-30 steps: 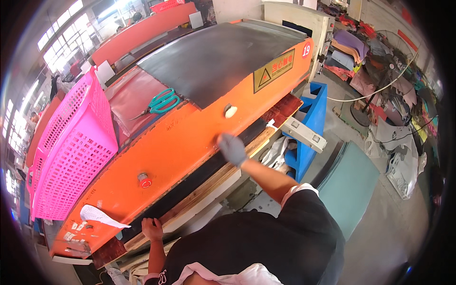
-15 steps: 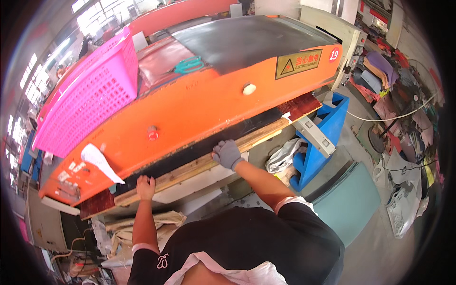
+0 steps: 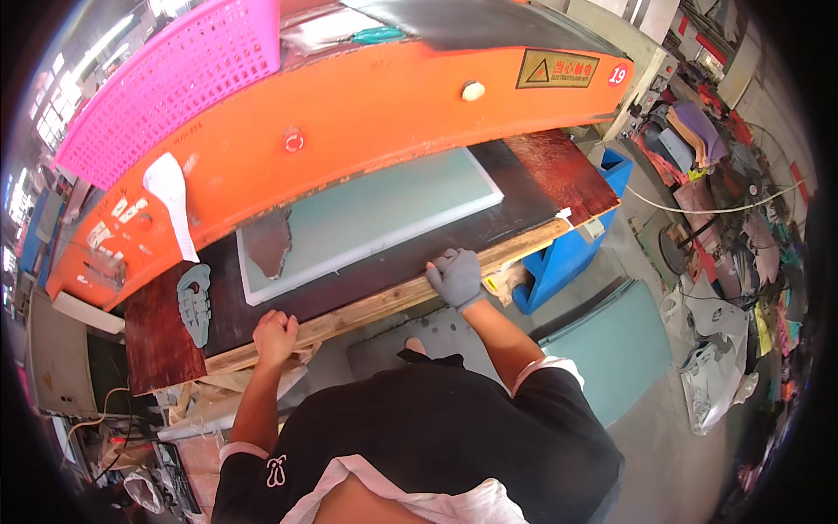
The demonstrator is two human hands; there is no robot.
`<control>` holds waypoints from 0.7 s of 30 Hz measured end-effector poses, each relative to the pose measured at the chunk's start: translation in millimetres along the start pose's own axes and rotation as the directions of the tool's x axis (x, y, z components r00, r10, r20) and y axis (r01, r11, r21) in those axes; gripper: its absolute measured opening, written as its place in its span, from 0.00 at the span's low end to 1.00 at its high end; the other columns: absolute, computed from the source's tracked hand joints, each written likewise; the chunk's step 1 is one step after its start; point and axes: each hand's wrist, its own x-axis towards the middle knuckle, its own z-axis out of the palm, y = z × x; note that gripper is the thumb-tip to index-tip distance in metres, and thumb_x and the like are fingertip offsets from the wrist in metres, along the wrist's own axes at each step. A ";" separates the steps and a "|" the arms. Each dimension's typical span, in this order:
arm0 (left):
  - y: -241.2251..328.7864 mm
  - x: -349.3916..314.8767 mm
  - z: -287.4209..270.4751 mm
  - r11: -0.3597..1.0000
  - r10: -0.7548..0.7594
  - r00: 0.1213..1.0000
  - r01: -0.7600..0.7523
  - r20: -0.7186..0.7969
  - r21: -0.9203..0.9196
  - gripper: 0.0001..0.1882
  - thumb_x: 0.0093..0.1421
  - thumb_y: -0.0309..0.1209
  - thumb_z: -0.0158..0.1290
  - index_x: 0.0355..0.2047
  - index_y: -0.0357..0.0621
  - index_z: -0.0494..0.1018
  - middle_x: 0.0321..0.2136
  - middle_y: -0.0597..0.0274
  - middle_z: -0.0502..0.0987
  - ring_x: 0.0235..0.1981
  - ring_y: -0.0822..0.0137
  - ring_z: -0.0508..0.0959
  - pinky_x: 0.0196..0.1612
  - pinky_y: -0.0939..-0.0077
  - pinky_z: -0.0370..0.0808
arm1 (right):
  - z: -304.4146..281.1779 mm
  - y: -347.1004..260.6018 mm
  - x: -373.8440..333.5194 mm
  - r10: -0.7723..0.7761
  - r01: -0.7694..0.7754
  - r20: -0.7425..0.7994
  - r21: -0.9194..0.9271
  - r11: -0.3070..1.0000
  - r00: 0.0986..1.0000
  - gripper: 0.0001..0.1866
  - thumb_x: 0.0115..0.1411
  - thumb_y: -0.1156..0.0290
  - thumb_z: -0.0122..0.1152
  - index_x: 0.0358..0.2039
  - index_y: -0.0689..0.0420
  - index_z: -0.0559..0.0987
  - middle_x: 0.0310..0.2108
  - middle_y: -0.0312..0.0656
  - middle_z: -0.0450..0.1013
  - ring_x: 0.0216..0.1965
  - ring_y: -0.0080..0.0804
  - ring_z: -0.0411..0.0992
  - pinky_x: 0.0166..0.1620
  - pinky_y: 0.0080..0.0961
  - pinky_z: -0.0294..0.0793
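Observation:
My bare left hand (image 3: 276,337) is closed over the front wooden rail (image 3: 375,307) of a sliding black board (image 3: 528,205). Farther right, my right hand (image 3: 456,278) in a grey glove grips the same rail, its fingers curled over the top. Behind my hands lies a pale green sheet (image 3: 393,199) on a white-edged slab, partly beneath the orange beam of a press (image 3: 384,113). A dark irregular scrap (image 3: 267,244) rests at the slab's left end. Left of it is a grey-green piece with cut-outs (image 3: 194,304), its exact kind unclear.
A pink perforated basket (image 3: 175,87) and teal-handled scissors (image 3: 379,35) sit on the press. White paper (image 3: 170,196) hangs from the beam. Blue supports (image 3: 580,244) and stacked green sheets (image 3: 615,349) stand at the right. Scrap heaps (image 3: 724,227) lie beyond.
The board has slid out from under the orange beam toward me, with both hands on its rail. The green sheet, slab, dark scrap and cut-out piece have come into view.

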 end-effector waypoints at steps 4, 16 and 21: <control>26.7 -73.9 -12.2 0.998 0.047 0.999 -0.048 -0.022 -0.045 0.14 0.51 0.34 0.54 0.15 0.41 0.65 0.19 0.56 0.67 0.27 0.51 0.72 0.30 0.55 0.69 | -40.5 -28.1 -56.8 0.045 -0.046 -0.099 0.000 0.999 0.994 0.08 0.44 0.67 0.62 0.15 0.52 0.72 0.17 0.39 0.67 0.21 0.43 0.66 0.25 0.39 0.63; 51.2 -195.8 -26.1 0.951 0.174 0.971 -0.208 -0.163 -0.227 0.06 0.48 0.28 0.55 0.19 0.45 0.69 0.21 0.62 0.70 0.25 0.58 0.73 0.27 0.64 0.71 | 4.8 -203.8 -7.5 0.018 -0.131 0.365 0.286 0.949 0.931 0.42 0.46 0.50 0.67 0.55 0.63 0.63 0.54 0.57 0.62 0.54 0.54 0.63 0.56 0.37 0.64; 38.7 -147.8 -43.6 0.886 0.214 0.914 -0.330 -0.344 -0.326 0.10 0.44 0.24 0.55 0.29 0.43 0.71 0.30 0.59 0.72 0.32 0.56 0.73 0.36 0.64 0.70 | 47.1 -276.0 45.5 0.212 -0.283 0.617 0.019 0.959 0.758 0.53 0.41 0.40 0.65 0.61 0.62 0.58 0.61 0.63 0.51 0.59 0.63 0.55 0.57 0.39 0.62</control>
